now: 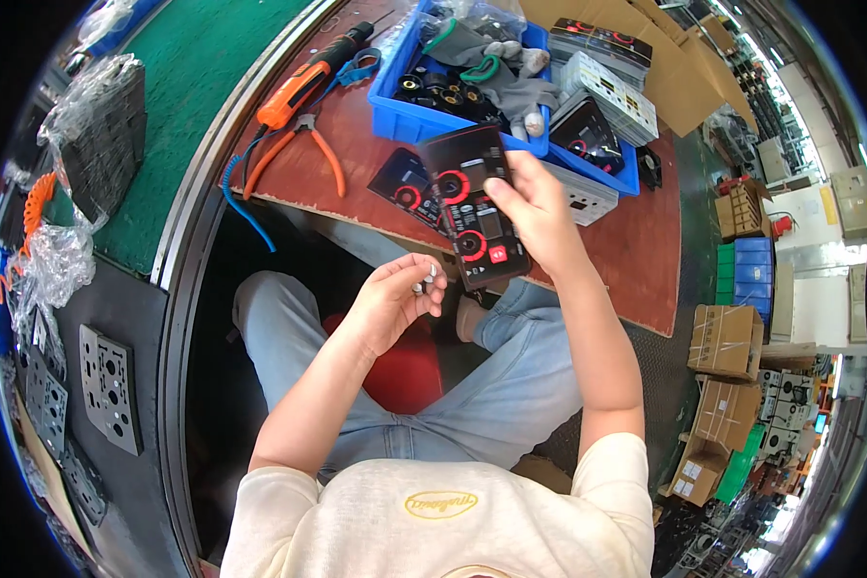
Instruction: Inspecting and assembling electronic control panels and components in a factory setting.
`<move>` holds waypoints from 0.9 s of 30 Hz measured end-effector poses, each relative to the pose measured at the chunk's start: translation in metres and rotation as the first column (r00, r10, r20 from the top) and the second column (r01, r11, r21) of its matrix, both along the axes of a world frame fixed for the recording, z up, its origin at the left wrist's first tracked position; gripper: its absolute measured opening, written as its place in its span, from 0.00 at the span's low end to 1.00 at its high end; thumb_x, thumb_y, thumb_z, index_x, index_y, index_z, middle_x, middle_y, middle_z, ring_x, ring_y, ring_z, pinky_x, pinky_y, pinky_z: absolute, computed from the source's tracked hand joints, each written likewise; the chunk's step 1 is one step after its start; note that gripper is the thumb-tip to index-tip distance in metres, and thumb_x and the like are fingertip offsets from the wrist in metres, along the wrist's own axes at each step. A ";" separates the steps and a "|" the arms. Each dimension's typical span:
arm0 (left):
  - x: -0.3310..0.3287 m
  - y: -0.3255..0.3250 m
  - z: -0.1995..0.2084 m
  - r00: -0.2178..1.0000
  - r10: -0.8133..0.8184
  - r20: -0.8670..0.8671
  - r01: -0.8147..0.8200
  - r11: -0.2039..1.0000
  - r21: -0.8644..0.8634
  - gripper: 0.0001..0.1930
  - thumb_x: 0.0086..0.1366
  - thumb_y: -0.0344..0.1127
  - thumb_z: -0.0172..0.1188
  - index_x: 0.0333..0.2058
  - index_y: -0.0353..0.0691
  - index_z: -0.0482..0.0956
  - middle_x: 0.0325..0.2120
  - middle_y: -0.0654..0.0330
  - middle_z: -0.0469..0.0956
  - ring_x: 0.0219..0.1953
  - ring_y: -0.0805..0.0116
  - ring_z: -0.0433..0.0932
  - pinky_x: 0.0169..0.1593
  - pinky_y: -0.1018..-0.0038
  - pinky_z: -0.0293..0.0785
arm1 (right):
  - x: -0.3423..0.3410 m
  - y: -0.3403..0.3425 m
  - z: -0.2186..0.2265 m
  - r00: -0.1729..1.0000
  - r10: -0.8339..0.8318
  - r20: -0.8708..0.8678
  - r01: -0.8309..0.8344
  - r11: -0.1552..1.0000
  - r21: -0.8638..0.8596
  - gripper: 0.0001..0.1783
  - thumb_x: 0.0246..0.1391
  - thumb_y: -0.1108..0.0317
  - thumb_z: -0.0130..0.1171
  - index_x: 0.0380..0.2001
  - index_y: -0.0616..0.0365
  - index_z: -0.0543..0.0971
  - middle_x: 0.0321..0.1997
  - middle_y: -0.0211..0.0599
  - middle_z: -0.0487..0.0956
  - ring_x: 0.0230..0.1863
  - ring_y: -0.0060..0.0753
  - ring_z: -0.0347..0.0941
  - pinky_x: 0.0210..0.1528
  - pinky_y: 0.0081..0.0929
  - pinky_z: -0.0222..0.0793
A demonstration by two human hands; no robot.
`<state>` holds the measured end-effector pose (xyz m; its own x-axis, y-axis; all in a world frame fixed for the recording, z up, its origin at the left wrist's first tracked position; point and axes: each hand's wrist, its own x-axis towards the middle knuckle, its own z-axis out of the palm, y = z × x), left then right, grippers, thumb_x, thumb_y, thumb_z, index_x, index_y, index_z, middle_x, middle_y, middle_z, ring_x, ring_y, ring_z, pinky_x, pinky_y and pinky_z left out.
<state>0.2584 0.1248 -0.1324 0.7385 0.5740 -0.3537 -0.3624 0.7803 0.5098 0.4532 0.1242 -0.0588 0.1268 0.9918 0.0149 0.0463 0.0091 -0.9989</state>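
My right hand (539, 214) grips a black control panel (474, 207) with red rings by its right edge, thumb on the face. The panel is tilted over the front edge of the reddish-brown table (356, 207). Lower and to the left, my left hand (395, 301) is closed, with several small silvery pieces (426, 280) between its curled fingers; their exact kind is too small to tell. It is close to the panel's lower left side without gripping it. A similar black panel (402, 185) lies on the table, partly hidden behind the held one.
Orange-handled pliers (329, 160) and an orange-black electric screwdriver (303, 85) lie at the left. A blue bin (405, 120) holds grey gloves and black round parts. Stacked panels (615, 96) stand to its right. Beyond a metal rail (178, 279), a black plate (111, 385) lies on the left.
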 end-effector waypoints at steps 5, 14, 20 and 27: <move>-0.022 0.007 -0.003 0.996 0.023 0.083 -0.022 1.000 -0.009 0.09 0.65 0.36 0.46 0.31 0.35 0.69 0.27 0.57 0.72 0.28 0.71 0.73 0.32 0.77 0.73 | -0.010 0.049 -0.025 0.898 0.221 0.380 -0.155 0.968 -0.198 0.14 0.55 0.75 0.52 0.46 0.65 0.70 0.43 0.35 0.75 0.42 0.21 0.70 0.46 0.21 0.66; -0.027 0.005 0.000 1.000 -0.002 0.008 0.002 0.999 0.043 0.10 0.66 0.37 0.50 0.30 0.36 0.71 0.27 0.58 0.74 0.25 0.74 0.73 0.28 0.79 0.74 | -0.024 0.026 -0.025 0.277 -0.249 0.928 -0.214 0.926 0.312 0.14 0.43 0.71 0.61 0.35 0.61 0.73 0.36 0.41 0.75 0.41 0.43 0.72 0.42 0.33 0.70; -0.025 0.005 -0.001 1.000 -0.003 0.013 0.002 1.000 0.031 0.08 0.63 0.35 0.55 0.31 0.35 0.73 0.28 0.58 0.76 0.25 0.75 0.74 0.30 0.80 0.75 | 0.039 -0.019 -0.014 0.100 -0.528 0.843 0.036 0.849 0.528 0.11 0.42 0.72 0.62 0.31 0.58 0.73 0.34 0.36 0.72 0.39 0.39 0.68 0.42 0.33 0.65; -0.002 -0.003 0.008 0.998 -0.051 0.023 0.050 0.998 0.026 0.07 0.63 0.34 0.54 0.31 0.35 0.73 0.28 0.59 0.76 0.24 0.75 0.74 0.30 0.79 0.75 | 0.066 -0.031 -0.020 0.026 -0.506 0.862 0.058 0.861 0.504 0.14 0.38 0.73 0.64 0.32 0.57 0.73 0.34 0.35 0.71 0.39 0.38 0.67 0.42 0.31 0.64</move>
